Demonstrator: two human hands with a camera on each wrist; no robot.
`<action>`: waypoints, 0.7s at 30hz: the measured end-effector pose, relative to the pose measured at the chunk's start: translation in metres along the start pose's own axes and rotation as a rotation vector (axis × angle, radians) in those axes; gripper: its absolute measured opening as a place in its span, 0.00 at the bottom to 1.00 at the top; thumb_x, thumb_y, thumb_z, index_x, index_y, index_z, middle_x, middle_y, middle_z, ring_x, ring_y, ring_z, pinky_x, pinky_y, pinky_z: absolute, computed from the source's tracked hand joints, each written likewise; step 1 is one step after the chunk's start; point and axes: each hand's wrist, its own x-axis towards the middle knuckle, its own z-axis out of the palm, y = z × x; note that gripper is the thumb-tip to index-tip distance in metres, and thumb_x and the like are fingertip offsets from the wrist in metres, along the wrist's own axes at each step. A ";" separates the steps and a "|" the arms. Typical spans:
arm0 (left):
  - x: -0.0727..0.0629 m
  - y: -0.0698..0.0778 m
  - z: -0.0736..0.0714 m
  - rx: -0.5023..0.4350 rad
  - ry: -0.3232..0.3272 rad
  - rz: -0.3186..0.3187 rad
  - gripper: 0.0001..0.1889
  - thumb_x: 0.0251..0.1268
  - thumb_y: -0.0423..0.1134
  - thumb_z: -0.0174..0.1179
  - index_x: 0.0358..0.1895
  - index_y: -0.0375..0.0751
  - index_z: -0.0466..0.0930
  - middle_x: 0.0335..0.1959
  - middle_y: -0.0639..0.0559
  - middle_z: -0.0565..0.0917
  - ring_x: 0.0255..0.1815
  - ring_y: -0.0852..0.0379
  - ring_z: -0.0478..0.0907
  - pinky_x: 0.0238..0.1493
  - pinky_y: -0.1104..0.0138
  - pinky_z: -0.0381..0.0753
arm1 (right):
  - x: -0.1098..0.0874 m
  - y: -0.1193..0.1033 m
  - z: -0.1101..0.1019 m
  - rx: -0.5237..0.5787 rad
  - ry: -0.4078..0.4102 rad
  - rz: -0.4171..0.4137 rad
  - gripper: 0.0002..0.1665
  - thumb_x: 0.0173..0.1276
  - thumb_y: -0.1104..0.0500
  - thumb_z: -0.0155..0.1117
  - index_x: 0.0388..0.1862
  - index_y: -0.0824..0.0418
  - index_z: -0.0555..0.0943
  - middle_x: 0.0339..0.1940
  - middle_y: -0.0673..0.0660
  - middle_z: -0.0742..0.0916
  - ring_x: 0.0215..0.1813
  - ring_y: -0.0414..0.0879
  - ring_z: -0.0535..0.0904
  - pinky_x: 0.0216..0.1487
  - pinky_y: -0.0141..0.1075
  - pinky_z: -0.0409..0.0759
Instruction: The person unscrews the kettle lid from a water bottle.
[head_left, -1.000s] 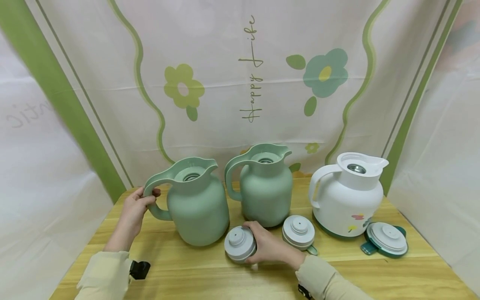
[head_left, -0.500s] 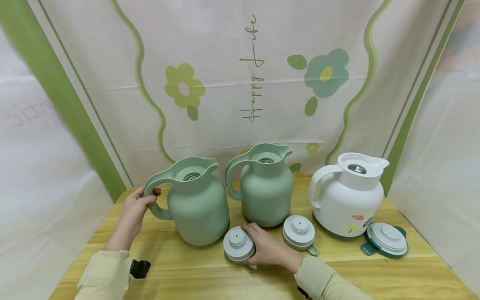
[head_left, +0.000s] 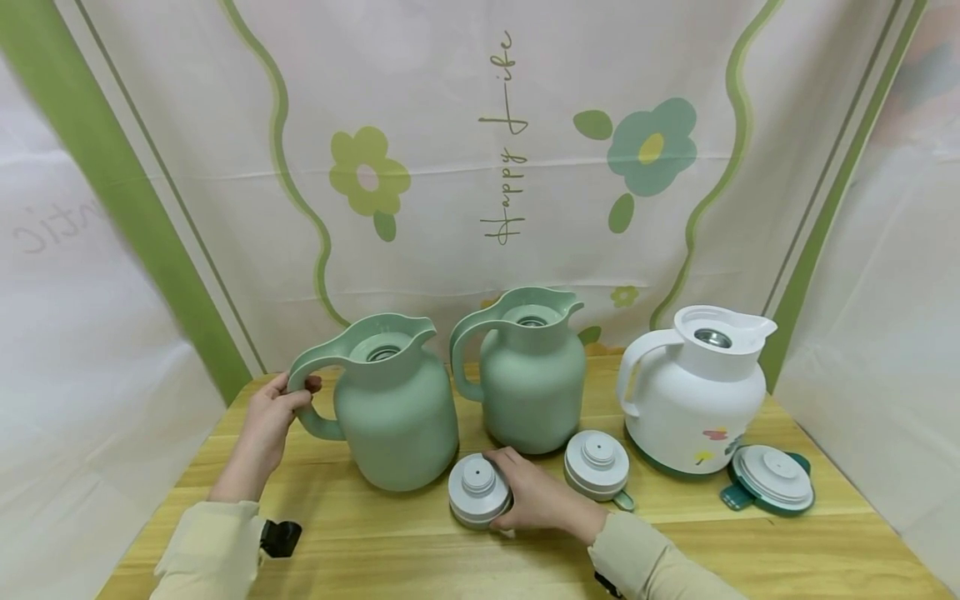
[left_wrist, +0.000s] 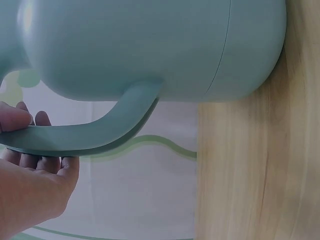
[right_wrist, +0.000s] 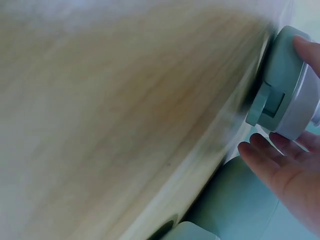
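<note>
My left hand [head_left: 267, 421] grips the handle of the left green thermos jug [head_left: 397, 417], which stands on the table with its mouth uncovered. In the left wrist view, my thumb lies over the handle [left_wrist: 75, 137] and the fingers pass behind it. My right hand [head_left: 538, 493] holds a thermos lid [head_left: 477, 492] at its right side, in front of that jug. The lid is upside down, grey plug upward. In the right wrist view, its green cap and tab [right_wrist: 272, 100] face the table, the thumb on one side and the fingertips [right_wrist: 250, 147] at the other.
A second green jug [head_left: 532, 392] and a white jug [head_left: 697, 400] stand to the right, both uncovered. Two more upturned lids lie before them: a green-tabbed lid [head_left: 597, 463] and a dark green one [head_left: 776, 479]. A printed curtain [head_left: 435, 250] hangs behind the table [head_left: 360, 550].
The lid in my right hand has shifted and tipped slightly, its plug now a little further right. My left hand and the jugs have stayed in place.
</note>
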 end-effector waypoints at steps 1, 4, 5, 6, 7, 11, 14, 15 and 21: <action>0.000 0.000 0.000 -0.001 0.004 -0.004 0.18 0.61 0.27 0.49 0.40 0.61 0.77 0.30 0.76 0.79 0.45 0.73 0.71 0.60 0.63 0.58 | 0.000 0.000 0.000 0.000 -0.002 0.001 0.52 0.46 0.52 0.78 0.68 0.65 0.64 0.60 0.57 0.76 0.60 0.49 0.76 0.62 0.40 0.76; -0.001 0.001 0.003 -0.007 0.020 -0.015 0.17 0.62 0.27 0.48 0.44 0.56 0.76 0.30 0.77 0.79 0.46 0.72 0.70 0.66 0.60 0.56 | 0.000 0.000 0.000 0.006 -0.008 0.001 0.52 0.47 0.52 0.78 0.68 0.65 0.64 0.61 0.58 0.75 0.61 0.50 0.75 0.62 0.41 0.75; -0.002 0.001 0.005 -0.012 0.028 -0.017 0.17 0.62 0.27 0.48 0.46 0.54 0.76 0.30 0.77 0.78 0.46 0.72 0.69 0.68 0.58 0.55 | -0.001 0.000 -0.001 0.010 -0.010 0.002 0.52 0.47 0.52 0.78 0.68 0.65 0.63 0.61 0.58 0.75 0.61 0.50 0.75 0.63 0.42 0.75; -0.002 0.001 0.006 -0.014 0.037 -0.019 0.17 0.62 0.27 0.47 0.49 0.51 0.75 0.30 0.77 0.78 0.47 0.72 0.68 0.70 0.57 0.54 | -0.001 0.000 -0.001 0.012 -0.012 0.001 0.52 0.47 0.52 0.78 0.69 0.64 0.63 0.62 0.58 0.75 0.62 0.50 0.75 0.63 0.42 0.75; -0.003 0.001 0.008 -0.020 0.049 -0.022 0.18 0.63 0.27 0.47 0.52 0.48 0.74 0.30 0.78 0.78 0.47 0.71 0.68 0.71 0.56 0.53 | -0.001 0.000 -0.002 0.015 -0.016 -0.002 0.52 0.47 0.52 0.78 0.69 0.64 0.63 0.63 0.59 0.75 0.62 0.51 0.75 0.63 0.43 0.75; -0.005 0.000 0.014 -0.010 0.118 -0.036 0.24 0.62 0.27 0.46 0.63 0.38 0.68 0.32 0.79 0.76 0.50 0.69 0.65 0.72 0.54 0.52 | -0.002 0.000 -0.005 0.048 -0.051 -0.001 0.52 0.50 0.51 0.76 0.71 0.63 0.61 0.66 0.59 0.73 0.65 0.52 0.73 0.65 0.44 0.74; -0.007 -0.001 0.019 0.027 0.161 -0.037 0.27 0.61 0.27 0.46 0.66 0.35 0.65 0.37 0.72 0.73 0.51 0.64 0.63 0.68 0.55 0.55 | -0.004 -0.001 -0.009 0.089 -0.088 0.001 0.52 0.54 0.50 0.73 0.72 0.63 0.59 0.67 0.59 0.71 0.66 0.52 0.71 0.66 0.44 0.72; -0.008 -0.001 0.020 0.038 0.167 -0.036 0.28 0.60 0.27 0.46 0.67 0.36 0.63 0.39 0.69 0.71 0.52 0.62 0.62 0.66 0.56 0.57 | -0.004 -0.002 -0.011 0.104 -0.098 0.001 0.51 0.54 0.49 0.73 0.72 0.63 0.59 0.68 0.59 0.70 0.67 0.52 0.70 0.66 0.44 0.72; -0.016 0.000 0.030 0.052 0.178 -0.003 0.39 0.60 0.27 0.43 0.76 0.44 0.45 0.56 0.48 0.64 0.58 0.52 0.55 0.63 0.57 0.57 | -0.006 -0.007 -0.028 0.132 -0.131 -0.006 0.52 0.58 0.43 0.70 0.73 0.64 0.58 0.71 0.62 0.67 0.71 0.55 0.66 0.68 0.50 0.68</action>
